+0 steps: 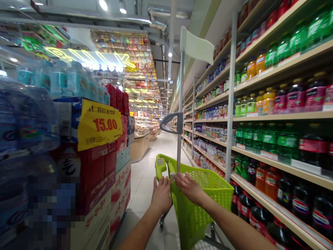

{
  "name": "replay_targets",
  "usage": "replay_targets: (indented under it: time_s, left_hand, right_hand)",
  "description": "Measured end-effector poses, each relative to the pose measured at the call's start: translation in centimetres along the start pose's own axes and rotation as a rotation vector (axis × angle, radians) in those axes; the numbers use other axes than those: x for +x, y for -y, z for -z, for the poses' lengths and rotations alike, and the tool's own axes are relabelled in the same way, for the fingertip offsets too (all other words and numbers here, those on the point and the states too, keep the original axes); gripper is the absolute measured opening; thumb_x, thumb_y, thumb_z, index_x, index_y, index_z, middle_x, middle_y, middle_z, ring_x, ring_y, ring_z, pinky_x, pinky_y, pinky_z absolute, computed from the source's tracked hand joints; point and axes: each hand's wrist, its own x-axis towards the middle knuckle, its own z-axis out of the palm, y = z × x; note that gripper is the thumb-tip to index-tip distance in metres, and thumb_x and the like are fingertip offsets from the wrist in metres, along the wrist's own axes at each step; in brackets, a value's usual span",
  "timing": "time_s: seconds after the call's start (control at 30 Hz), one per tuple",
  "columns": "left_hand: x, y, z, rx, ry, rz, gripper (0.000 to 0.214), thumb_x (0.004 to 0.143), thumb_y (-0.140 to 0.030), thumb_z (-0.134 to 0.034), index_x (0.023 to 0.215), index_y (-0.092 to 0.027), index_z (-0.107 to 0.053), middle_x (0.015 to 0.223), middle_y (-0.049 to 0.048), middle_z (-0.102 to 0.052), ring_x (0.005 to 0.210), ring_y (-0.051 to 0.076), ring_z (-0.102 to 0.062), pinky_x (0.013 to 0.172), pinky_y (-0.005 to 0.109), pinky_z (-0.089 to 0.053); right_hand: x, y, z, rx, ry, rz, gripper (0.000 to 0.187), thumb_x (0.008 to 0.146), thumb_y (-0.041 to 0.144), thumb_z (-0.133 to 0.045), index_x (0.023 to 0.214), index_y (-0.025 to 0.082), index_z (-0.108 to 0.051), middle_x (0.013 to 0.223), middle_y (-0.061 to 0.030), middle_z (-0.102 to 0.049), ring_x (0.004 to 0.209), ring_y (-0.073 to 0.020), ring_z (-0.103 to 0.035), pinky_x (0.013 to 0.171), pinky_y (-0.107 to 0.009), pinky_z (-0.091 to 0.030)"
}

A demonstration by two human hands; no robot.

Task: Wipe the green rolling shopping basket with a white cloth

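Note:
A bright green plastic shopping cart (217,180) stands in front of me, angled in the aisle. My left hand (161,195) is curled over the near end of the cart beside its looped green handle (160,162). Close to it, my right hand (189,188) rests on the cart's rim by the foot of a grey pole (181,86), fingers bent over the edge. Something pale shows at the right fingertips, too small to make out. The pole carries a grey ring-shaped holder (171,123) and a whitish flag (196,45) at its top.
Along the right run shelves (275,152) of bottled drinks, close to the cart. Stacked drink cartons (99,180) and bottle packs (69,81) stand at left, with a yellow price sign (100,124). A tiled aisle floor (161,142) leads ahead past wooden display counters (140,147).

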Motion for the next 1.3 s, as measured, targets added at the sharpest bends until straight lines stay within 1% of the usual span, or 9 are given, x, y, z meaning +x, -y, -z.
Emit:
replay_targets:
  time_s: [0.1,0.27,0.4,0.53,0.63,0.73,0.97,1.17,1.3]
  left_hand:
    - [0.4,-0.2,0.0,-0.004,0.008,0.010,0.068,0.067,-0.031,-0.041,0.132,-0.013,-0.033,0.139,0.0109,-0.034,0.129,0.028,-0.023,0.107,0.049,0.000]
    - [0.3,-1.4,0.1,-0.020,0.010,0.017,0.071,0.066,-0.031,-0.043,0.133,-0.013,-0.029,0.140,0.0111,-0.032,0.129,0.029,-0.022,0.106,0.051,-0.002]
    - [-0.2,-2.2,0.5,-0.055,-0.017,-0.039,0.068,0.066,-0.029,-0.043,0.131,-0.012,-0.033,0.137,0.0108,-0.037,0.127,0.026,-0.026,0.107,0.047,-0.002]
    - [0.3,-1.1,0.4,-0.119,-0.079,-0.059,0.059,0.067,-0.023,-0.042,0.125,-0.015,-0.039,0.129,0.0088,-0.048,0.122,0.021,-0.036,0.108,0.042,-0.006]
    - [1.2,0.2,-0.2,-0.124,-0.011,0.056,0.070,0.063,-0.020,-0.043,0.131,-0.015,-0.031,0.140,0.0085,-0.034,0.129,0.021,-0.027,0.108,0.047,-0.008]
    - [1.7,0.7,-0.6,-0.077,0.064,0.046,0.076,0.061,-0.020,-0.044,0.134,-0.015,-0.025,0.144,0.0068,-0.024,0.133,0.021,-0.018,0.107,0.050,-0.006]
    - [0.4,-2.2,-0.2,-0.021,0.057,0.002,0.074,0.064,-0.021,-0.042,0.135,-0.016,-0.024,0.144,0.0073,-0.024,0.132,0.023,-0.020,0.107,0.051,-0.004]
    - [0.7,-5.4,0.7,-0.038,-0.028,-0.109,0.050,0.073,-0.022,-0.038,0.122,-0.014,-0.044,0.122,0.0134,-0.051,0.117,0.025,-0.041,0.107,0.047,-0.009]
    - [2.3,-5.1,1.4,-0.081,-0.038,-0.122,0.036,0.075,-0.031,-0.042,0.107,-0.020,-0.053,0.115,0.0091,-0.056,0.116,0.023,-0.043,0.107,0.047,-0.006]
  right_hand:
    - [1.3,-1.7,1.1,0.001,0.005,-0.017,0.042,0.081,0.006,-0.039,0.120,0.019,-0.050,0.122,-0.0067,-0.055,0.121,-0.0213,-0.041,0.101,-0.044,-0.031]
    - [4.5,-4.7,3.9,-0.017,-0.041,-0.206,0.044,0.080,0.003,-0.041,0.121,0.017,-0.048,0.130,-0.0099,-0.047,0.128,-0.0239,-0.029,0.102,-0.050,-0.025]
    - [0.9,-2.2,2.5,0.093,-0.069,-0.251,0.040,0.082,0.005,-0.041,0.118,0.019,-0.051,0.125,-0.0070,-0.052,0.125,-0.0242,-0.035,0.097,-0.048,-0.036]
    - [-3.6,1.6,0.6,0.222,-0.152,-0.365,0.036,0.083,0.008,-0.039,0.111,0.022,-0.057,0.118,-0.0049,-0.058,0.117,-0.0207,-0.046,0.089,-0.039,-0.046]
    - [-4.0,3.4,0.3,0.381,-0.253,-0.550,0.042,0.079,0.005,-0.037,0.111,0.021,-0.058,0.116,-0.0072,-0.059,0.110,-0.0185,-0.052,0.088,-0.035,-0.048]
    - [-2.7,4.5,0.6,0.523,-0.297,-0.646,0.044,0.075,0.004,-0.037,0.110,0.019,-0.058,0.115,-0.0098,-0.059,0.108,-0.0185,-0.054,0.089,-0.036,-0.048]
    - [-3.1,3.4,1.9,0.507,-0.314,-0.655,0.045,0.076,0.005,-0.040,0.114,0.021,-0.056,0.116,-0.0083,-0.059,0.110,-0.0204,-0.053,0.092,-0.041,-0.044]
    - [-3.4,4.1,3.5,0.492,-0.292,-0.655,0.037,0.079,0.008,-0.039,0.109,0.018,-0.059,0.115,-0.0102,-0.059,0.110,-0.0193,-0.052,0.093,-0.037,-0.044]
    - [-5.4,3.3,3.8,0.433,-0.280,-0.720,0.037,0.078,0.008,-0.039,0.107,0.019,-0.059,0.115,-0.0100,-0.059,0.110,-0.0193,-0.053,0.093,-0.037,-0.044]
